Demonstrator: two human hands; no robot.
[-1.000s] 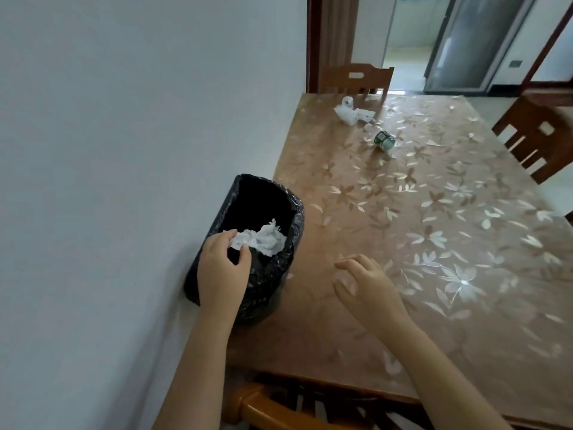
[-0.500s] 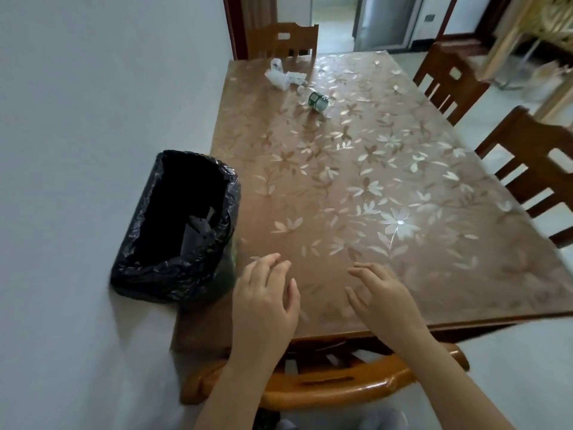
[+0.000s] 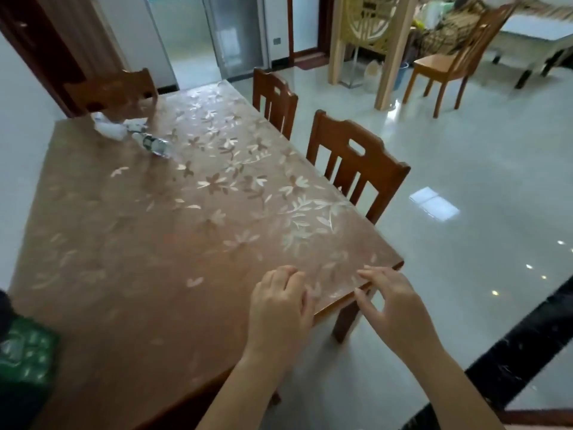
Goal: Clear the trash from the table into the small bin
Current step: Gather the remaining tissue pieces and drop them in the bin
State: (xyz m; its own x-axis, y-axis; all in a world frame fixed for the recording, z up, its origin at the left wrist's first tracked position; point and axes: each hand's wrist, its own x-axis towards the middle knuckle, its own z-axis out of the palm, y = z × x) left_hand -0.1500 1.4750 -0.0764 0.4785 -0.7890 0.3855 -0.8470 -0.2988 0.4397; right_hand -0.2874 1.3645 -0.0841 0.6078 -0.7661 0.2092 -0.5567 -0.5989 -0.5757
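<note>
Crumpled white paper (image 3: 107,129) and a crushed clear bottle with a green label (image 3: 153,145) lie at the far left end of the brown flowered table (image 3: 173,231). Only a green and black sliver of the small bin (image 3: 21,352) shows at the left edge. My left hand (image 3: 279,302) hovers over the table's near right corner, fingers loosely curled, holding nothing. Beside it, my right hand (image 3: 393,305) hangs just past the table edge, fingers apart and empty.
Two wooden chairs (image 3: 350,169) stand along the table's right side and one chair (image 3: 114,91) at the far end. Glossy grey floor (image 3: 465,181) spreads to the right. Another chair (image 3: 449,57) and a white table stand at the back right.
My left hand let the white paper drop into the bin and drew away. The view has swung right along the table, so the bin has slid to the left edge.
</note>
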